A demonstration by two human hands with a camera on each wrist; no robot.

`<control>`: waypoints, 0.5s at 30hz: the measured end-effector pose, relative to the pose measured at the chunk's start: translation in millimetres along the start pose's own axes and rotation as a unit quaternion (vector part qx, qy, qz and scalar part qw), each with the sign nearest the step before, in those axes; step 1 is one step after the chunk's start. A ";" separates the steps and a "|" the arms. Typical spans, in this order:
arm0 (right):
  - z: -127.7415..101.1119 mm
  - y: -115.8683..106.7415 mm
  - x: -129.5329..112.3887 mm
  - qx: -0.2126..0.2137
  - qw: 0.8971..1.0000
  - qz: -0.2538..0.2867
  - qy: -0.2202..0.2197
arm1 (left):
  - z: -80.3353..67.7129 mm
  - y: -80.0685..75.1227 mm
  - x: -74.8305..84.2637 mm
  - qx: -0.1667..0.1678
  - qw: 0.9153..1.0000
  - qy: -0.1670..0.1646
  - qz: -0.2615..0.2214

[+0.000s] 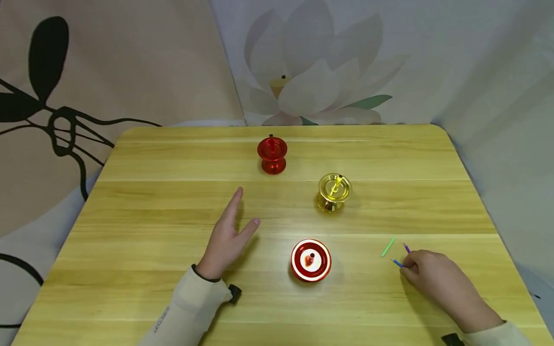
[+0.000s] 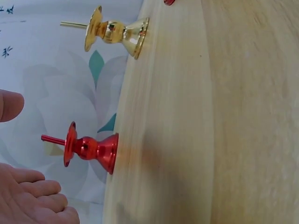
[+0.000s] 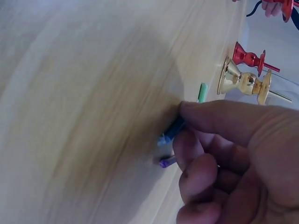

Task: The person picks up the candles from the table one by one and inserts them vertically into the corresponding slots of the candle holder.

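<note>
Your right hand [image 1: 433,278] pinches a blue stick [image 1: 396,262] lying flat on the table [image 1: 130,216], beside green [image 1: 387,247] and purple [image 1: 407,248] ones. Your left hand [image 1: 227,238] rests open, empty, near the striped holder [image 1: 310,260].

Head cam sits high, looks forward and down over the whole wooden table [image 1: 389,158], mid range. Left wrist cam is low at table level, rolled sideways, facing the red candle holder [image 2: 91,148] and gold candle holder [image 2: 117,32]. Right wrist cam is close over fingers [image 3: 224,154], sharing both holders.
</note>
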State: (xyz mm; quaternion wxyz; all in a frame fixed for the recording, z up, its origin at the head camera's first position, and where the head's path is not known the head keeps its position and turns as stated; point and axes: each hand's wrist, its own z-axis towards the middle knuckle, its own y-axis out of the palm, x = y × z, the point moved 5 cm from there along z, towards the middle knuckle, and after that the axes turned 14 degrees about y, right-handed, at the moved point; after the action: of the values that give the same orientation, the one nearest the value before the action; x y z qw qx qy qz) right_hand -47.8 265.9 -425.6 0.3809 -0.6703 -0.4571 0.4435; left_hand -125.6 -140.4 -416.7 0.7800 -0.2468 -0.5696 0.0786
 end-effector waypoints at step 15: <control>-1.4 -5.8 -12.7 0.041 0.997 0.062 -0.009 | 9.5 4.5 -9.4 0.017 1.000 -0.008 -0.001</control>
State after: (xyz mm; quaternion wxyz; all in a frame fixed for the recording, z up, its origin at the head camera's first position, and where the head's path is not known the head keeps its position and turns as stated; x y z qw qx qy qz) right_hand -50.4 255.4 -416.7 0.3754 -0.6773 -0.3996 0.4906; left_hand -136.9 -137.5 -424.7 0.7798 -0.2320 -0.5745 0.0895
